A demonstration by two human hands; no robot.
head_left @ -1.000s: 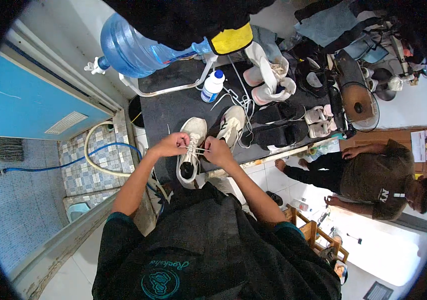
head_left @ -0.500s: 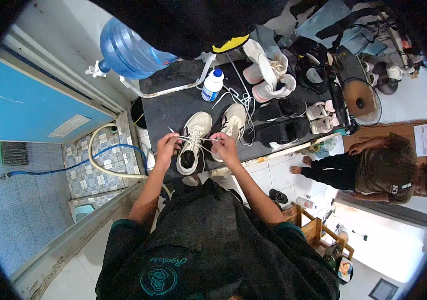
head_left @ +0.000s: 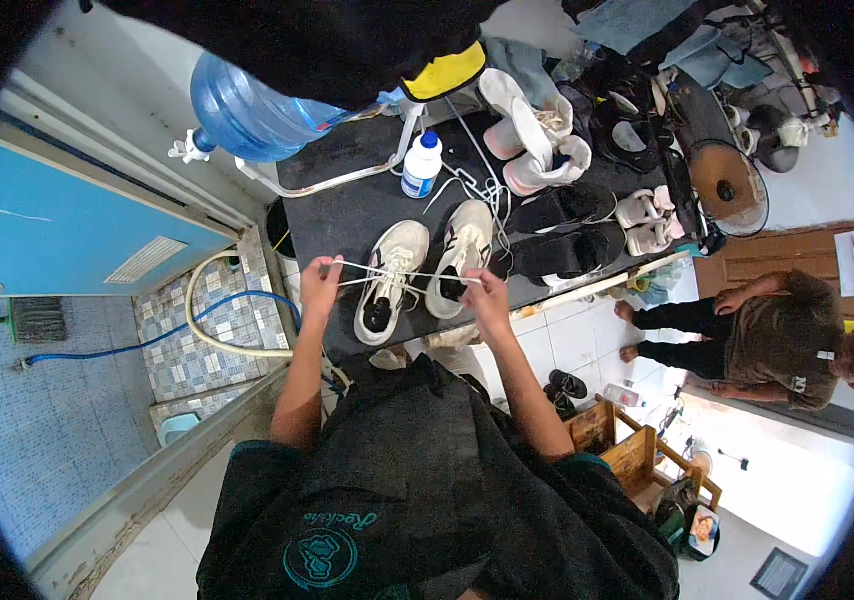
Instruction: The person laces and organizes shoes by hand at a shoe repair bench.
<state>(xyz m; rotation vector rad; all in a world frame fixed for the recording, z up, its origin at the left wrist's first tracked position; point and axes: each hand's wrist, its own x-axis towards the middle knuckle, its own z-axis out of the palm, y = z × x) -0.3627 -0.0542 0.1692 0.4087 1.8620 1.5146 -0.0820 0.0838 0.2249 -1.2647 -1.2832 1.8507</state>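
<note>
A white sneaker (head_left: 399, 250) with a black lining stands on the dark tabletop, toe pointing away from me. Its white shoelace (head_left: 367, 268) stretches sideways above the tongue. At the left end of the lace, my left hand (head_left: 321, 283) is closed in a pinch. My right hand (head_left: 488, 300) pinches the other side, in front of the matching sneaker (head_left: 467, 240), which has dark side stripes. Some lace loops hang over the first shoe's opening; whether they form a knot I cannot make out.
A white bottle with a blue cap (head_left: 422, 165) stands beyond the shoes. Loose white laces (head_left: 477, 188) lie beside it. Black shoes (head_left: 567, 250) and white-pink sneakers (head_left: 537, 165) fill the right. A blue water jug (head_left: 257, 110) rests on a stand. Another person (head_left: 767, 335) stands at right.
My hands have moved apart, the right one going farther right, and the lace is drawn out wider between them. The view has shifted slightly.
</note>
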